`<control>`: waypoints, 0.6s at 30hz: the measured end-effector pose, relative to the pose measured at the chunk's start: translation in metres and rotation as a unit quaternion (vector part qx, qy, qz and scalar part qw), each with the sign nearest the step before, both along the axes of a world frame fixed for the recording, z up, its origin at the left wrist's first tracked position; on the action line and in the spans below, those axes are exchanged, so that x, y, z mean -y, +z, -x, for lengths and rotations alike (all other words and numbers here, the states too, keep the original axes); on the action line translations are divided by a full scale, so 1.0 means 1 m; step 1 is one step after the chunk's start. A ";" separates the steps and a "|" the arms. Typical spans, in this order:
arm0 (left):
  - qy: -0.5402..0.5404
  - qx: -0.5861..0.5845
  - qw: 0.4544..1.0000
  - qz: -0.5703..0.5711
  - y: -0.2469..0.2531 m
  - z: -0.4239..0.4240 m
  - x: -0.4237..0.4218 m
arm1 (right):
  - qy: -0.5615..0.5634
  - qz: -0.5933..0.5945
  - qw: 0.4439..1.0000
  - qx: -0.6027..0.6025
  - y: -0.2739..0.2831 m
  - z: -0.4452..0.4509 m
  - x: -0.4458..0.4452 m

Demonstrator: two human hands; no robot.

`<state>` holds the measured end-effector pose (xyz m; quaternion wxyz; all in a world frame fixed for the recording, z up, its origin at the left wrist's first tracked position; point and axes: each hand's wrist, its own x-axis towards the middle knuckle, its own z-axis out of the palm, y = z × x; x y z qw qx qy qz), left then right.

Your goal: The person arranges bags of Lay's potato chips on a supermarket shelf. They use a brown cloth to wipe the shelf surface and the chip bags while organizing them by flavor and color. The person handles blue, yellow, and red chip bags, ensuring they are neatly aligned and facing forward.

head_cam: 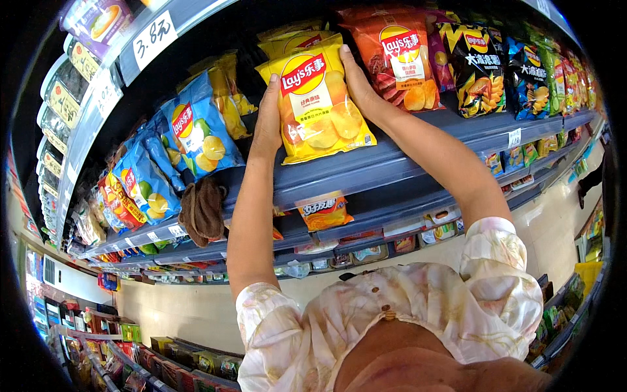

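Observation:
Between my two hands stands a yellow bag of Lay's potato chips (318,105), upright near the front of a dark shop shelf (338,171). My left hand (267,115) presses along the bag's left side, thumb at its upper edge. On the opposite side, my right hand (358,83) grips the upper right edge, its other fingers hidden behind. More yellow chip bags (289,43) are partly visible behind this one. A red Lay's bag (406,63) stands just right of my right hand. To the left of my left hand is a blue Lay's bag (203,130).
A brown cloth (202,210) hangs over the shelf's front edge. Black chip bags (475,73) line the right side. An orange snack packet (324,211) lies on the shelf below. Overhead, a shelf edge carries a price card (155,40) and several jars (61,100).

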<state>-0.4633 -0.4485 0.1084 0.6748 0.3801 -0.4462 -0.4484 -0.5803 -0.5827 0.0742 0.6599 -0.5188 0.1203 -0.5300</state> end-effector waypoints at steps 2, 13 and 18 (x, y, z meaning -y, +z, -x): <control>0.002 0.015 1.000 -0.015 -0.001 -0.002 0.002 | 0.054 -0.099 0.992 0.052 0.000 -0.001 0.005; 0.150 -0.082 0.976 -0.138 -0.010 -0.057 0.024 | -0.130 -0.162 0.969 -0.134 -0.002 -0.029 0.031; 0.116 -0.095 0.981 -0.119 -0.008 -0.052 0.033 | -0.077 -0.103 0.984 -0.124 -0.017 -0.037 0.056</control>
